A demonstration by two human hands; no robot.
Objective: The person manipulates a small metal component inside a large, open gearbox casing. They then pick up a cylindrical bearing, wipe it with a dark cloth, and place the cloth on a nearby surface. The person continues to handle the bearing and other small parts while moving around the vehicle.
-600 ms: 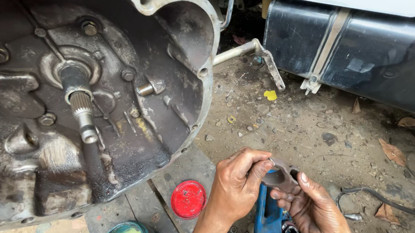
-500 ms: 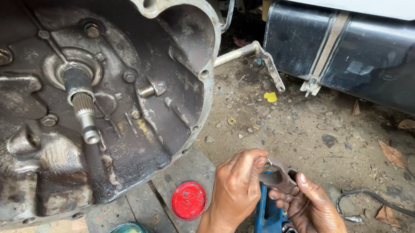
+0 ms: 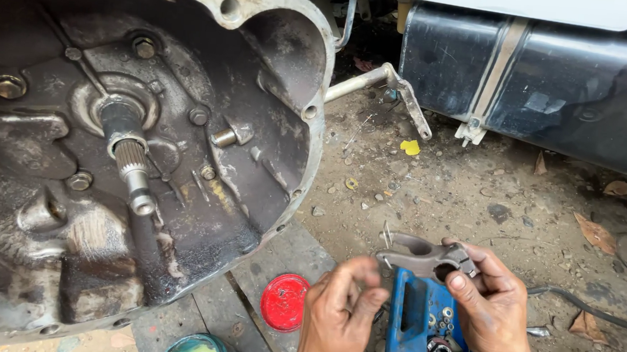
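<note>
Gearbox bell housing (image 3: 182, 190), lying open toward the camera on wooden boards (image 3: 279, 257) over dirt ground (image 3: 472, 193). Its inner face is dark with grease and carries no release parts: the splined input shaft (image 3: 129, 161) stands bare at the centre, and the small pivot stud (image 3: 225, 137) to its right has nothing seated on it. By this showing, the housing is stripped and the fitting of the lever lies ahead.

Behind, a dark tank (image 3: 551, 89) strapped under a vehicle body, with a bent metal rod (image 3: 377, 82) projecting from beside the housing rim.

Foreground, a blue plastic case (image 3: 420, 327) holding small sockets or bolts, a red round lid (image 3: 284, 302) on the boards, and a green-blue tin (image 3: 197, 351) partly cut off at the lower edge.

The metal fork lever (image 3: 425, 255) is held in the air above the blue case, well apart from the housing. The right hand (image 3: 490, 310) grips its right end, thumb on top and fingers wrapped beneath. The left hand (image 3: 342, 301) is curled loosely just beside the lever's left part; its image is blurred, and whether its fingers touch the lever cannot be told. The lever appears to be under inspection or preparation.
</note>
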